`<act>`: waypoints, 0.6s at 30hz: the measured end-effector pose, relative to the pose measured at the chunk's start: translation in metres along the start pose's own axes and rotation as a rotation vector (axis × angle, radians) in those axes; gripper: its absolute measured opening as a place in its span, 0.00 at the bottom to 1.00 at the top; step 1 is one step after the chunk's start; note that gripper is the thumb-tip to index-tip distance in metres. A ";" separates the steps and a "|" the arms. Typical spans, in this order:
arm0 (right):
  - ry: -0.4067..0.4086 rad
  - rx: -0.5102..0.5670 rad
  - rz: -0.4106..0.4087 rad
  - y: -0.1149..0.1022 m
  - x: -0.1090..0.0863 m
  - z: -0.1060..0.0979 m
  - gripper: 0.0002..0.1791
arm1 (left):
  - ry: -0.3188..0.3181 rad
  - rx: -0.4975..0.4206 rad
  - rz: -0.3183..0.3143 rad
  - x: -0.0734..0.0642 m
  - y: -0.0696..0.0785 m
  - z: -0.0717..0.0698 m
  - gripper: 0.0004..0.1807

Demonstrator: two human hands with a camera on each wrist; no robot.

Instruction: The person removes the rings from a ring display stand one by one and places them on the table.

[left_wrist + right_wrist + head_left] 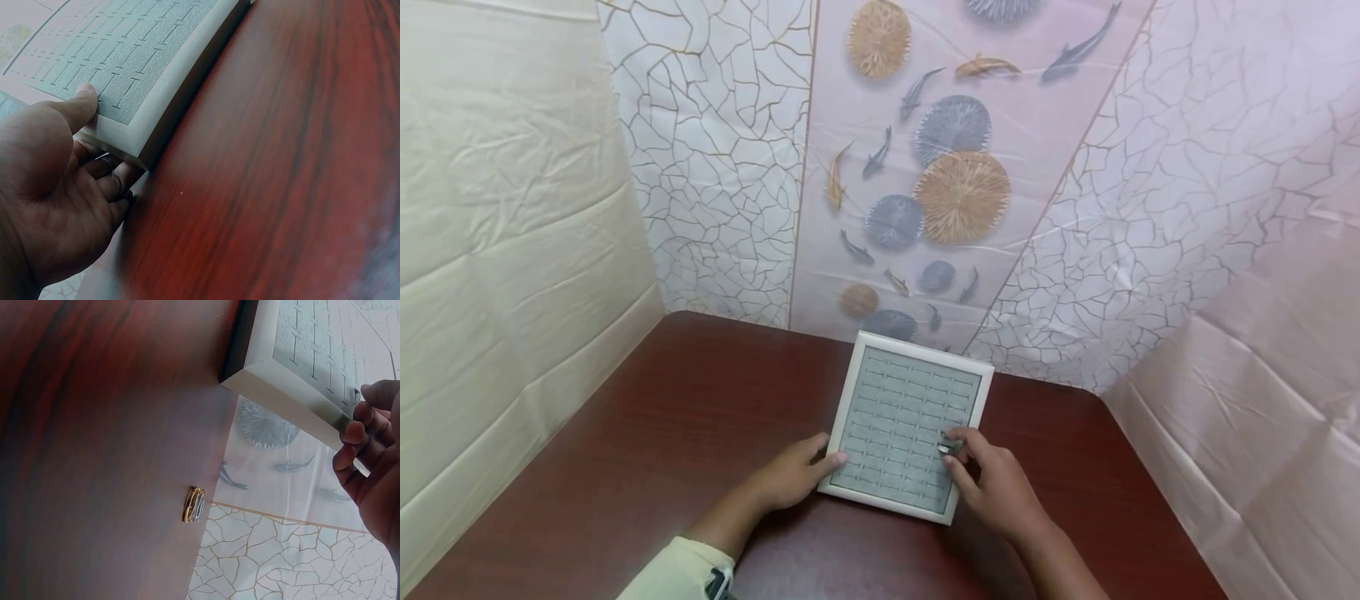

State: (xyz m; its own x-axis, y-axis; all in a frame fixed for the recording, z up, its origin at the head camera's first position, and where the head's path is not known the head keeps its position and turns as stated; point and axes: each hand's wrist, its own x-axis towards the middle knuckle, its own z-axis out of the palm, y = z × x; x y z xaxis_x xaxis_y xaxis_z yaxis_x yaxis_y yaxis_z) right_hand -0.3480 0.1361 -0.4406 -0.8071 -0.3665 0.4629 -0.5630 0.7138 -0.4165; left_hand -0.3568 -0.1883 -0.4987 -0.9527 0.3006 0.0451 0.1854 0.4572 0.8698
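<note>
Gripping the white-framed tray (887,505) at its left rim, the left hand (790,479) lays its thumb on the upper face and tucks its fingers beneath, as the lower left of the left-wrist view shows. The tray sits tilted in outline just below and right of the centre of the head view, its grey slotted insert (891,457) facing up, with short slits in rows. At the tray's right side, the right hand (1000,492) pinches a small shiny piece (947,448) between thumb and forefinger over the insert; the piece is too small to identify. In the lower middle of the right-wrist view, a little cluster of gold and silver hoops (194,504) lies on the dark red table (722,383), well apart from the hand. A pale sleeve (673,571) covers the left forearm at the bottom of the head view. Behind the table, filling the upper middle, hangs a cloth (962,200) printed with fish and round tufts.
</note>
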 end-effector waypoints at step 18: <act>-0.004 0.006 0.013 0.004 -0.002 0.000 0.03 | 0.002 0.003 -0.001 0.000 0.002 0.000 0.25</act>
State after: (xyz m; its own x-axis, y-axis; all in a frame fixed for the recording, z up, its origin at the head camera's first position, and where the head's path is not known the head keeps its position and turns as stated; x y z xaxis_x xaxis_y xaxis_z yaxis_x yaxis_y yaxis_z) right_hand -0.3486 0.1396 -0.4435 -0.8150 -0.3596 0.4544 -0.5535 0.7152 -0.4268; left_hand -0.3565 -0.1878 -0.4973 -0.9533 0.2985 0.0447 0.1847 0.4598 0.8686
